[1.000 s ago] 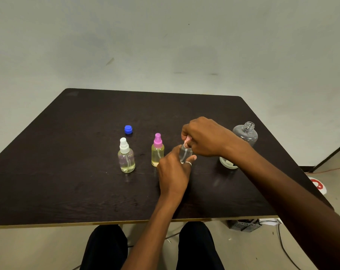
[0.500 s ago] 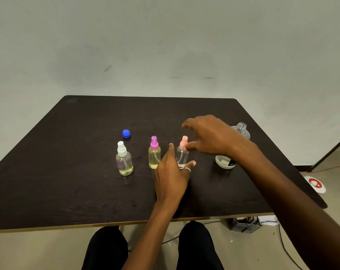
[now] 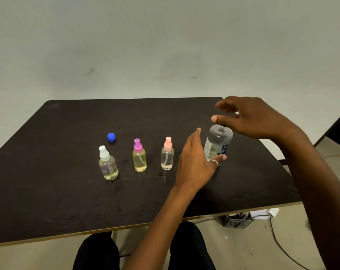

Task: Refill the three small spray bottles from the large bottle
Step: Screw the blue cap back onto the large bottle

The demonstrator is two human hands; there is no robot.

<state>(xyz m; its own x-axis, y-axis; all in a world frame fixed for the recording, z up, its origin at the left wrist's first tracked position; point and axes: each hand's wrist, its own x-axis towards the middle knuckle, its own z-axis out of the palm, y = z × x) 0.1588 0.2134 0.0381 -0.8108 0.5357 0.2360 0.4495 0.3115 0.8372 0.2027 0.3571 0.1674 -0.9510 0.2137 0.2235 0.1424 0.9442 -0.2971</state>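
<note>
Hands gone from the pink-topped spray bottle [image 3: 167,155], now at the large bottle [image 3: 218,142] standing to its right: left hand [image 3: 196,164] wide beside its lower body, thumb at the base, right hand [image 3: 256,117] splayed empty above the uncapped neck. Sprayers on all three small bottles, so probably only recapping with the blue cap [image 3: 111,137] left.

Dark brown table [image 3: 48,191], pale along the near edge. In a row across the middle, all standing up and apart: a white-top bottle [image 3: 108,166] on the left, then a purple-top bottle [image 3: 139,157], then a pink-top bottle [image 3: 167,155] (yellowish liquid in the first two, clear in the third). Just behind the white-top one, a blue cap [image 3: 111,137]. In front of the pink-top one, a tiny wet spot [image 3: 161,174]. Further right, a big bottle [image 3: 217,143], open at the top, leaning a bit, bottom hidden.
</note>
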